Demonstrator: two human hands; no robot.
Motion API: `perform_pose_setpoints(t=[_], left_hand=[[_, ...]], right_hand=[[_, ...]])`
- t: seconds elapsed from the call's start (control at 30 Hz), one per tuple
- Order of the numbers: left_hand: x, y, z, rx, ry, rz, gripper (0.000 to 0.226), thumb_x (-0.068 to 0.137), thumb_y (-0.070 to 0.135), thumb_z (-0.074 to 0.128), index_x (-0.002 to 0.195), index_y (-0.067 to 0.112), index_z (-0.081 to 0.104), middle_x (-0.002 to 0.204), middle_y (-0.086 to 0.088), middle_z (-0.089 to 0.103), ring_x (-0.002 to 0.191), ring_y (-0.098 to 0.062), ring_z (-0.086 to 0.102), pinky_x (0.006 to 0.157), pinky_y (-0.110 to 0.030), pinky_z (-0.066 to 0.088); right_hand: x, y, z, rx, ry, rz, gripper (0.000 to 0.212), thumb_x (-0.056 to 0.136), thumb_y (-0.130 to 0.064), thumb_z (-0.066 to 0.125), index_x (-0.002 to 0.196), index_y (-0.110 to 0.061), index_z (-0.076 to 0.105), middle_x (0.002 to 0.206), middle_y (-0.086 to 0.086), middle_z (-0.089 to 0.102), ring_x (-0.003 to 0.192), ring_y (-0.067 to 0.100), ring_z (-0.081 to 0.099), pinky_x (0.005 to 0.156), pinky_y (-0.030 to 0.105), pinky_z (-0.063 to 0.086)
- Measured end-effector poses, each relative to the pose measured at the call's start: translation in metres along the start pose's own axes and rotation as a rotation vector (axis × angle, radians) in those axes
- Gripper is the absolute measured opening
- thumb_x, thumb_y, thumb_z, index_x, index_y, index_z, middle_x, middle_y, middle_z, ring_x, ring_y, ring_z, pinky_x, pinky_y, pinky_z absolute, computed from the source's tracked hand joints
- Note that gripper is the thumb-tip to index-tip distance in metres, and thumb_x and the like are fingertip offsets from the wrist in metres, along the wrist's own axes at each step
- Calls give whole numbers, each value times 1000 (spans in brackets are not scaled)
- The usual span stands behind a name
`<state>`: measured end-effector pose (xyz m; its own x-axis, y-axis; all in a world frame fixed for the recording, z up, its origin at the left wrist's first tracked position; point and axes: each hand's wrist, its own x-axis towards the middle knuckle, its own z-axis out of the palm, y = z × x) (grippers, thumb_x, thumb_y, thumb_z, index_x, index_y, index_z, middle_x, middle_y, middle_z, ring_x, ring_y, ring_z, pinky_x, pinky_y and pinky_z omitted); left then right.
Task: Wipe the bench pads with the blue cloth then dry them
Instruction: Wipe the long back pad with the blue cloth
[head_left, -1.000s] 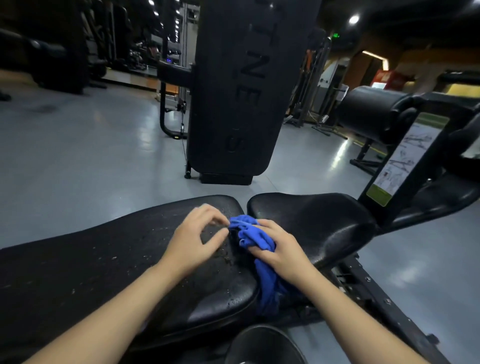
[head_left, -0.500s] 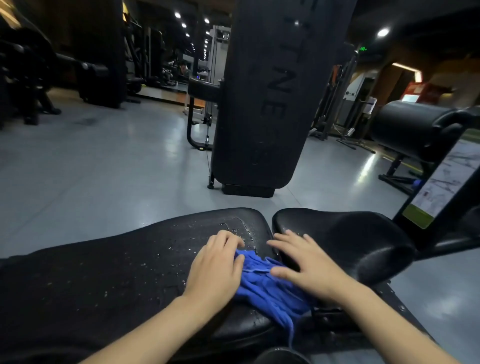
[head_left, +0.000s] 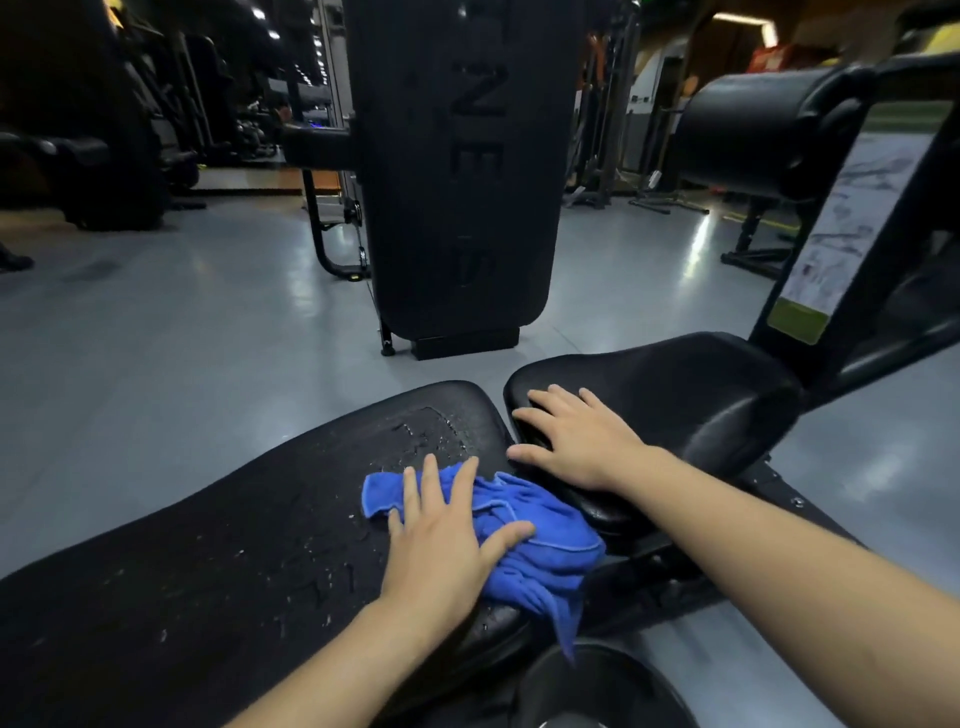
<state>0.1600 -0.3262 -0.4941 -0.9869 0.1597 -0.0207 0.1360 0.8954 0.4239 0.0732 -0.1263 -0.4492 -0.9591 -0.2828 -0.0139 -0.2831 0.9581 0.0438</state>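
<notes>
The left hand presses the cloth flat on the wet long pad, fingers straight and spread. The right hand rests open on the seat pad. The cloth looks soft and limp (one corner dangles), so palm pressure likely suits it best.

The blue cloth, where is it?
The blue cloth lies under the left hand on the long bench pad, by the gap.

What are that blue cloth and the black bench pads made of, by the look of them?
Blue cloth: looks like soft microfibre or terry, matte and fuzzy, crumpled with a stitched hem. Long pad and seat pad: probably vinyl or faux leather over foam, smooth with a slight sheen; droplets bead on the long one.
</notes>
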Motion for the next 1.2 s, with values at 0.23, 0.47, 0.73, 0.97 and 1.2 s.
perform_pose_setpoints(t=[0.23, 0.47, 0.73, 0.97, 1.2], left_hand=[[68, -32, -8, -56, 51, -7, 106, 66, 89, 22, 157, 39, 7, 167, -10, -1, 154, -32, -5, 122, -55, 14], [122, -48, -18, -95, 16, 54, 101, 66, 87, 33, 155, 44, 15, 168, -9, 3, 154, -30, -4, 123, -51, 11], [71, -80, -20, -137, -26, 265, 73, 64, 100, 21, 127, 67, 39, 160, 31, -1, 149, 3, -13, 122, -40, 18], [-4, -106, -25, 2, -18, 211, 74, 67, 98, 9, 133, 72, 26, 156, 32, -25, 146, 0, -27, 124, -34, 9], [-21, -47, -10, -125, 82, -133, 108, 69, 86, 5, 157, 27, -13, 165, -6, -22, 152, -20, -20, 123, -37, -4]], right_hand=[[12, 4, 10, -21, 105, 34, 73, 97, -69, 26, 158, -28, 23, 167, 0, 16, 155, 20, 3, 124, 47, 3], [16, 2, 13, -31, 124, 119, 58, 103, -49, 24, 154, -21, 31, 165, 6, 21, 153, 25, 9, 122, 51, 7], [12, -2, 12, -73, 90, 119, 60, 102, -45, 23, 157, -22, 24, 167, 5, 14, 154, 25, 6, 123, 51, 5], [11, -2, 10, -105, 57, 121, 67, 99, -50, 23, 160, -21, 17, 169, 6, 9, 155, 25, 2, 123, 52, 3], [11, -3, 12, -122, 45, 116, 68, 99, -50, 23, 160, -21, 15, 169, 6, 7, 155, 25, 1, 123, 52, 3]])
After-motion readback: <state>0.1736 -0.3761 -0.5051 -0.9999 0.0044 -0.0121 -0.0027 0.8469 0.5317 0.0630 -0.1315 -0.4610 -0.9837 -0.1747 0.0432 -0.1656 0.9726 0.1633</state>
